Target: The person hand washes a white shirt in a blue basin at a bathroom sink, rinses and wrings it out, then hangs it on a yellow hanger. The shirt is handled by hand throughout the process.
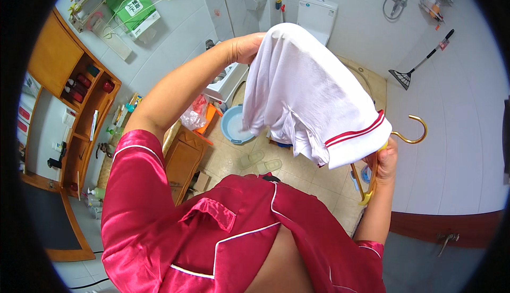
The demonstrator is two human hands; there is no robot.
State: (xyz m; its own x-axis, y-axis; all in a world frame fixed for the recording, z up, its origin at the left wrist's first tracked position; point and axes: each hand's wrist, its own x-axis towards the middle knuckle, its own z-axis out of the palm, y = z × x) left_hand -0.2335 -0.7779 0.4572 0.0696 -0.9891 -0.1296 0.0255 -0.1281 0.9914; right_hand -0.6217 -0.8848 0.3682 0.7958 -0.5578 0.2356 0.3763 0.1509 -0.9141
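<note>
A white knit garment (295,78) with red stripes along one ribbed edge hangs between my raised hands. My left hand (251,47), on the picture's left, has its fingers behind the garment's upper edge and mostly hidden by the cloth. Near the striped edge, my right hand (384,159) grips a gold metal clothes hanger (373,177) just below its hook. The hook sticks out past the cloth to the right. Part of the hanger lies behind or inside the garment, and which of these cannot be told.
A light blue basin (236,124) and clear slippers (267,166) are on the tiled floor. A toilet (316,16) stands at the back. At left are a wooden cabinet (185,149) and a wall rack with white hangers (139,12). A fly swatter (402,77) hangs on the right wall.
</note>
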